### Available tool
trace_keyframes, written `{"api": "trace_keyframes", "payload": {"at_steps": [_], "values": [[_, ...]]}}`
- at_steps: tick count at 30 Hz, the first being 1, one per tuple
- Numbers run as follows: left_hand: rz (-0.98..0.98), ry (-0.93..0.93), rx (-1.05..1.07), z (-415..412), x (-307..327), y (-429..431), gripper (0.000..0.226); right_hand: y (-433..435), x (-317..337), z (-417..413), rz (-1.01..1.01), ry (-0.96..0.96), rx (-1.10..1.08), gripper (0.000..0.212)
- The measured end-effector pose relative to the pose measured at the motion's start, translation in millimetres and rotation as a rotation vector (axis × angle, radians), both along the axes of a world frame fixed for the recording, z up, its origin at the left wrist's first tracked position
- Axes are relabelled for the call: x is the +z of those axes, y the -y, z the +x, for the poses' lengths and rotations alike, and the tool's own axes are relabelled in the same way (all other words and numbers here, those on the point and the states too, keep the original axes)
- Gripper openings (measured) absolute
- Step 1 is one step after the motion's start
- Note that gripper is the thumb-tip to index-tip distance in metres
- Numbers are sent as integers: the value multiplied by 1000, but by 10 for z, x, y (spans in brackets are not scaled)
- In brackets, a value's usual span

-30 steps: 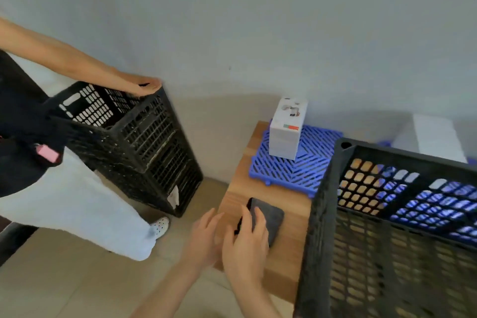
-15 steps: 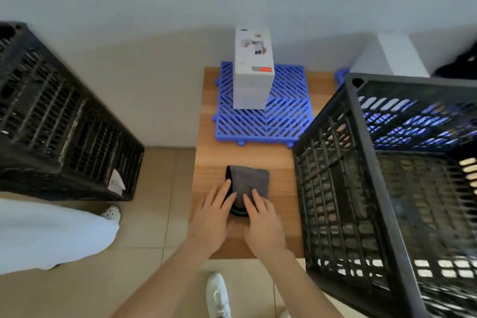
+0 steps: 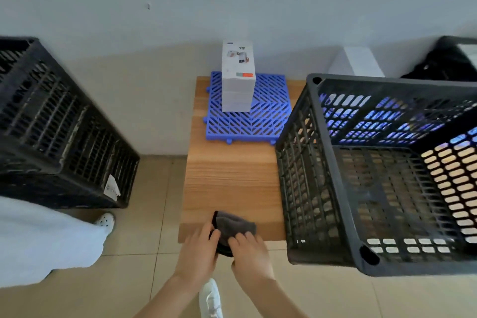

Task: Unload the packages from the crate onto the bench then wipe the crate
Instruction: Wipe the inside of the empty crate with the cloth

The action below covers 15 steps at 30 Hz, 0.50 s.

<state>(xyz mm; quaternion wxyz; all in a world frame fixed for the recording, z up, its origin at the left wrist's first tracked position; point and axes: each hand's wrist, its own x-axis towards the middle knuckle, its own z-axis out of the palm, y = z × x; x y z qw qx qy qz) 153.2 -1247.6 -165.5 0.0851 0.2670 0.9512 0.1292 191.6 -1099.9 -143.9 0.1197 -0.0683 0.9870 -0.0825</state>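
Both hands, left hand [image 3: 197, 253] and right hand [image 3: 251, 253], curl their fingers around a folded dark grey cloth [image 3: 233, 224] at the near edge of the wooden worktop [image 3: 229, 178]. The black slatted plastic crate [image 3: 333, 162] stands just right of them on the worktop. Stacked white cardboard packages [image 3: 238, 77] sit on a blue plastic grid mat [image 3: 268, 121] at the far end.

A blue mat [image 3: 268, 121] is laid at the far end of the wooden bench [image 3: 232, 178]. A big black crate [image 3: 336, 170] is set on the right side. A gray cloth [image 3: 233, 224] is seen at the near edge.
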Motion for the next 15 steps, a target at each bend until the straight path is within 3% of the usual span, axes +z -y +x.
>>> {"api": "trace_keyframes", "payload": {"at_steps": [3, 6, 11, 15], "values": [[151, 76, 117, 316, 133, 71, 51, -38, 167, 188, -125, -33, -30, 40], [280, 33, 195, 545, 424, 78, 52, -105, 494, 291, -329, 5, -54, 33], [503, -180, 182, 1013, 1223, -168, 59, -307, 1219, 755, -586, 0, -28, 53], [663, -298, 242, 1405, 1823, -467, 49, -720, 1868, 1255, -831, -90, -121, 46]]}}
